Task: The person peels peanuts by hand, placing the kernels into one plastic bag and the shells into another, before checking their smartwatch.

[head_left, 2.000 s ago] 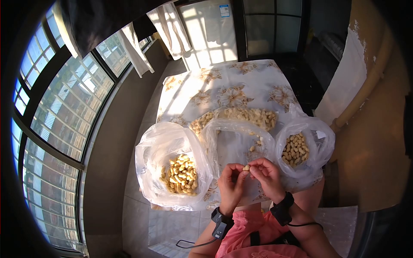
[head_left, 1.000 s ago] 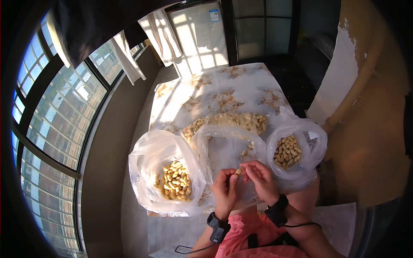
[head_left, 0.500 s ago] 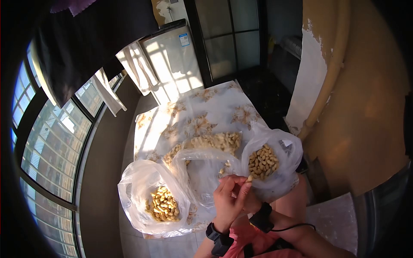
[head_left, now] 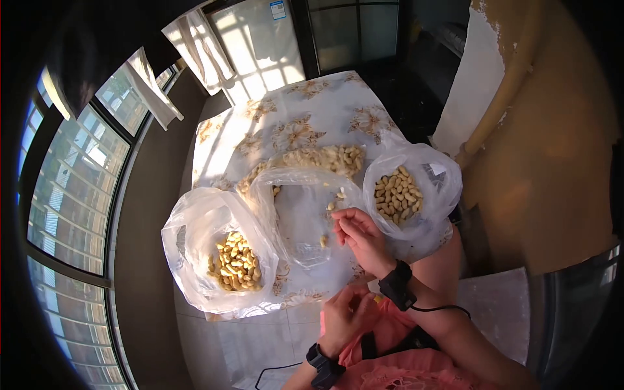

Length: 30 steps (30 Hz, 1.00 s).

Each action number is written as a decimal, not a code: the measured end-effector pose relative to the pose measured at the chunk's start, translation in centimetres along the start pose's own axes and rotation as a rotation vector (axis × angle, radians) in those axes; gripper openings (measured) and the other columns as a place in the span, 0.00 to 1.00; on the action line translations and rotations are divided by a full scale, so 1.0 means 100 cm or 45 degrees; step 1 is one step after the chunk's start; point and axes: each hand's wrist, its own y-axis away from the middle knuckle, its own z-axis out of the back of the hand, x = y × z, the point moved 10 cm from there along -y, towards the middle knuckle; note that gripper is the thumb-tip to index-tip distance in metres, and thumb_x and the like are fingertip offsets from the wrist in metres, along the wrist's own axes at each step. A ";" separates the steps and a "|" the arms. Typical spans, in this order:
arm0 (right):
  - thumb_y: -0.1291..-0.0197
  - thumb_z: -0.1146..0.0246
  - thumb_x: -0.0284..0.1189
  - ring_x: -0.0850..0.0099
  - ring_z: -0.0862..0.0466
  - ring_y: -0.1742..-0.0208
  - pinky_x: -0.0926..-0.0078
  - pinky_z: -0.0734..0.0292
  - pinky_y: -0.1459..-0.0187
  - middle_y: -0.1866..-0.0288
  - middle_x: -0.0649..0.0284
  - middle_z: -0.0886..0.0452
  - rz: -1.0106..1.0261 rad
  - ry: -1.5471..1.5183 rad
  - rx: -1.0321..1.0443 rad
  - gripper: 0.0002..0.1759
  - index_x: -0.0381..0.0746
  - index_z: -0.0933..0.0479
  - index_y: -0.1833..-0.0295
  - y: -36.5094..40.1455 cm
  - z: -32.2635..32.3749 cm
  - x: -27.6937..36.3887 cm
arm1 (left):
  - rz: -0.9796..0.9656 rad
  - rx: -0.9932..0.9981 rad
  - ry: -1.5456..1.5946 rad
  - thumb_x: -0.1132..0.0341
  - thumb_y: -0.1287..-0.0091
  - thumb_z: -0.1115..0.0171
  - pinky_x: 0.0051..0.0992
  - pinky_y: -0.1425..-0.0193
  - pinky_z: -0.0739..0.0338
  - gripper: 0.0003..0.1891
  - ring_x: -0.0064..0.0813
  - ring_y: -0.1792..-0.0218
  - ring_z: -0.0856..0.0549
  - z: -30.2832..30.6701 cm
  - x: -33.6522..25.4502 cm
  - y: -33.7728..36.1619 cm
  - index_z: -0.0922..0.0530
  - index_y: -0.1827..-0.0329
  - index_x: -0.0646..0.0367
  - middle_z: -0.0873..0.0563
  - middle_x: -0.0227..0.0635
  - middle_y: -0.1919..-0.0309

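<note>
My right hand (head_left: pixel 365 240) hovers at the right rim of the middle clear bag (head_left: pixel 305 250), fingers loosely bent and apart, holding nothing I can see. A single peanut (head_left: pixel 323 241) shows just left of its fingertips. Lower down, my left hand (head_left: pixel 349 316) is closed above my lap at the table's front edge; what it holds, if anything, is hidden. Unshelled peanuts (head_left: pixel 398 195) fill the bottom of the right plastic bag (head_left: pixel 444 188). In the left plastic bag (head_left: pixel 188 237) lies a sunlit heap of peanuts (head_left: pixel 237 261).
A flowered cloth covers the table (head_left: pixel 296 133). Behind the middle bag lies a long clear bag of peanuts (head_left: pixel 318 158). My knee is at the table's right front corner. Black straps with cables circle both wrists. Windows line the left; a wall and pipe (head_left: pixel 504 104) stand right.
My hands have come apart: the right is now over the middle bag, the left lower near my lap. The peanut between their fingertips is no longer there. The view has tilted down.
</note>
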 end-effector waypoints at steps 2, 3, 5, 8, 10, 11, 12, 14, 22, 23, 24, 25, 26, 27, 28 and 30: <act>0.24 0.43 0.28 0.78 0.24 0.61 0.79 0.28 0.57 0.58 0.66 0.21 0.015 -0.039 0.015 0.11 0.37 0.22 0.42 0.000 -0.001 0.002 | 0.127 0.261 0.027 0.62 0.28 0.32 0.23 0.64 0.20 0.15 0.22 0.68 0.12 -0.034 0.012 0.012 0.20 0.49 0.64 0.11 0.36 0.69; 0.24 0.43 0.28 0.78 0.24 0.61 0.79 0.28 0.57 0.58 0.66 0.21 -0.014 -0.032 0.034 0.11 0.37 0.22 0.42 0.000 -0.003 0.001 | 0.098 0.247 0.099 0.62 0.27 0.33 0.24 0.64 0.19 0.16 0.24 0.67 0.12 -0.042 0.012 0.012 0.22 0.45 0.64 0.11 0.38 0.67; 0.24 0.42 0.28 0.78 0.25 0.61 0.79 0.28 0.56 0.58 0.66 0.21 0.032 -0.103 -0.019 0.11 0.37 0.22 0.42 0.001 0.000 0.003 | 0.078 0.214 0.171 0.62 0.26 0.34 0.25 0.63 0.19 0.17 0.26 0.66 0.12 -0.052 0.017 0.011 0.24 0.42 0.65 0.12 0.40 0.65; 0.25 0.42 0.27 0.79 0.25 0.61 0.78 0.28 0.56 0.58 0.66 0.21 0.024 -0.154 -0.022 0.11 0.37 0.22 0.42 0.000 0.001 0.004 | 0.237 0.220 0.379 0.67 0.23 0.39 0.25 0.58 0.18 0.15 0.26 0.61 0.13 -0.068 0.042 0.004 0.26 0.40 0.67 0.13 0.41 0.58; 0.25 0.42 0.27 0.78 0.25 0.61 0.77 0.28 0.56 0.58 0.66 0.21 0.027 -0.181 -0.021 0.11 0.37 0.22 0.42 -0.001 0.002 0.004 | 0.272 0.251 0.694 0.70 0.21 0.43 0.25 0.51 0.19 0.13 0.22 0.53 0.15 -0.082 0.057 0.006 0.26 0.39 0.66 0.14 0.37 0.52; 0.25 0.42 0.26 0.77 0.25 0.61 0.77 0.27 0.56 0.58 0.66 0.20 0.019 -0.169 -0.024 0.11 0.37 0.22 0.42 -0.001 0.002 0.003 | 0.267 0.257 0.695 0.70 0.21 0.43 0.25 0.51 0.19 0.13 0.22 0.53 0.15 -0.084 0.063 0.006 0.26 0.39 0.66 0.14 0.37 0.52; 0.25 0.41 0.26 0.77 0.24 0.61 0.77 0.27 0.56 0.58 0.65 0.20 0.011 -0.159 -0.027 0.10 0.37 0.22 0.43 -0.001 0.002 0.003 | 0.242 0.279 0.841 0.70 0.21 0.44 0.24 0.47 0.21 0.13 0.21 0.51 0.17 -0.088 0.064 0.006 0.27 0.37 0.65 0.15 0.34 0.50; 0.26 0.41 0.25 0.76 0.24 0.62 0.77 0.27 0.56 0.59 0.65 0.20 0.027 -0.101 -0.044 0.10 0.37 0.22 0.43 0.000 -0.001 0.005 | 0.216 0.307 0.984 0.70 0.20 0.45 0.24 0.44 0.22 0.14 0.20 0.48 0.19 -0.092 0.066 0.008 0.28 0.36 0.65 0.16 0.32 0.47; 0.26 0.41 0.24 0.75 0.24 0.63 0.75 0.28 0.58 0.60 0.64 0.20 0.062 -0.010 -0.088 0.09 0.37 0.22 0.44 0.012 -0.012 0.021 | 0.397 0.496 1.275 0.68 0.23 0.39 0.29 0.36 0.26 0.23 0.25 0.39 0.21 -0.086 0.046 0.020 0.34 0.29 0.62 0.19 0.33 0.41; 0.26 0.41 0.24 0.75 0.24 0.63 0.76 0.28 0.57 0.60 0.64 0.20 0.055 -0.106 -0.026 0.09 0.37 0.22 0.44 0.015 -0.020 0.023 | 0.394 0.493 1.271 0.68 0.23 0.39 0.29 0.36 0.26 0.23 0.25 0.39 0.21 -0.085 0.044 0.019 0.34 0.29 0.62 0.19 0.33 0.41; 0.26 0.41 0.25 0.75 0.23 0.62 0.76 0.28 0.57 0.60 0.63 0.20 0.047 -0.203 0.034 0.09 0.37 0.22 0.44 0.017 -0.028 0.025 | 0.293 0.493 1.257 0.68 0.24 0.37 0.31 0.33 0.27 0.24 0.26 0.37 0.21 -0.082 0.036 0.017 0.34 0.29 0.62 0.19 0.35 0.39; 0.26 0.41 0.25 0.75 0.23 0.62 0.76 0.28 0.57 0.60 0.63 0.20 0.048 -0.207 0.036 0.09 0.37 0.22 0.44 0.020 -0.032 0.029 | 0.191 0.493 1.241 0.69 0.26 0.35 0.33 0.30 0.28 0.26 0.28 0.35 0.22 -0.078 0.029 0.016 0.33 0.28 0.63 0.19 0.36 0.38; 0.26 0.41 0.26 0.75 0.24 0.62 0.76 0.28 0.57 0.60 0.64 0.20 0.015 -0.338 0.069 0.09 0.37 0.21 0.45 0.022 -0.039 0.030 | 0.189 0.492 1.235 0.69 0.26 0.35 0.33 0.30 0.28 0.26 0.28 0.35 0.22 -0.077 0.031 0.016 0.33 0.28 0.63 0.19 0.36 0.38; 0.26 0.41 0.26 0.75 0.24 0.62 0.75 0.29 0.57 0.61 0.64 0.21 -0.017 -0.468 0.104 0.09 0.38 0.21 0.45 0.023 -0.046 0.031 | 0.222 0.551 1.308 0.70 0.27 0.34 0.35 0.28 0.30 0.27 0.29 0.34 0.22 -0.082 0.034 0.018 0.33 0.28 0.63 0.19 0.36 0.37; 0.26 0.41 0.26 0.75 0.24 0.62 0.75 0.29 0.57 0.61 0.64 0.21 -0.014 -0.472 0.110 0.09 0.38 0.21 0.45 0.025 -0.049 0.033 | 0.253 0.610 1.380 0.70 0.28 0.32 0.37 0.26 0.31 0.27 0.30 0.33 0.23 -0.086 0.035 0.020 0.32 0.28 0.63 0.20 0.37 0.35; 0.27 0.41 0.27 0.75 0.25 0.62 0.74 0.29 0.57 0.62 0.64 0.21 -0.122 -0.580 0.101 0.10 0.38 0.21 0.45 0.029 -0.053 0.027 | 0.301 0.607 1.373 0.70 0.29 0.31 0.37 0.27 0.30 0.27 0.30 0.34 0.22 -0.087 0.038 0.023 0.30 0.30 0.64 0.19 0.37 0.36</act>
